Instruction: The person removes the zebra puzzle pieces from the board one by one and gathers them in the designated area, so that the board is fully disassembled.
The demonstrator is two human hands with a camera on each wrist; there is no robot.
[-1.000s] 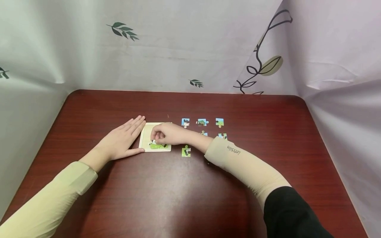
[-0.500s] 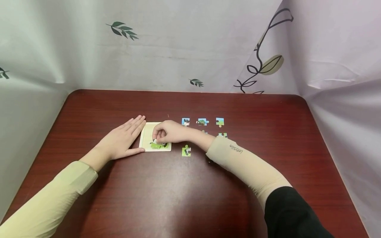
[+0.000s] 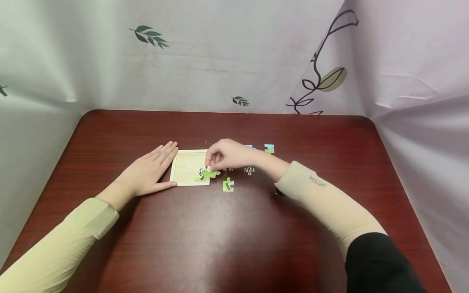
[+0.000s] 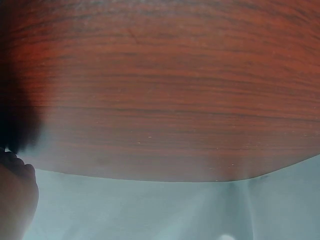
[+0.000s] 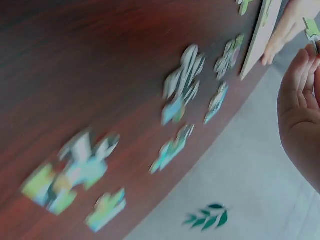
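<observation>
My right hand point(image 3: 229, 154) pinches a green puzzle piece point(image 3: 210, 173) with panda markings between thumb and fingertips, over the right side of the pale wooden puzzle tray point(image 3: 187, 162). In the right wrist view a green and white part of the piece point(image 5: 311, 26) shows above the fingers. A black-and-white panda patch shows just left of the fingertips, overlapping the tray. My left hand point(image 3: 151, 171) lies flat on the table, its fingers along the tray's left edge and the thumb at the near left corner. A green panda puzzle piece point(image 3: 228, 185) rests right of the tray.
Several loose puzzle pieces lie right of the tray, partly hidden by the right hand and forearm. Among them are a blue-green piece point(image 3: 269, 148) and a zebra-striped piece point(image 5: 185, 75). A patterned cloth point(image 3: 198, 61) hangs behind the brown table point(image 3: 190, 236).
My right hand has moved right and slightly away, taking the green puzzle piece from the tray's middle to its right side. My left hand has stayed in place.
</observation>
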